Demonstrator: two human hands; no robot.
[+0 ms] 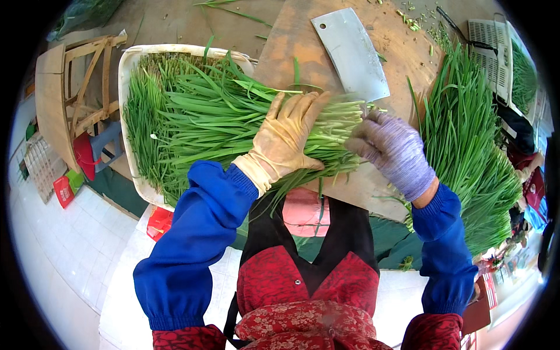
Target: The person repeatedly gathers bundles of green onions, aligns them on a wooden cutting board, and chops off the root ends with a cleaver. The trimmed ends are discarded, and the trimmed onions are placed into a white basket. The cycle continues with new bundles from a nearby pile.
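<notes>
My left hand [288, 131], in a yellowish rubber glove, lies over a bundle of flat-leaved green garlic chives [227, 118] with its fingers spread across the stalks. At the pale cut ends of that bundle is my right hand [385, 144], in a purple knit glove; its fingers are blurred, and whether they pinch a stalk is unclear. The bundle's leaves reach over a white plastic crate [126, 87] filled with more chives. A cleaver blade [352, 57] lies flat on the wooden board [284, 52] beyond the stalks. To the right is a large pile of chives [463, 144].
Trimmed stalk ends [409, 21] are scattered at the board's far right. A wooden frame [87, 83] stands at left, near a blue-grey stool [107, 142]. White baskets [490, 57] stand at upper right. Parts of another person [531, 175] show at the right edge. Something pink [306, 212] lies between my legs.
</notes>
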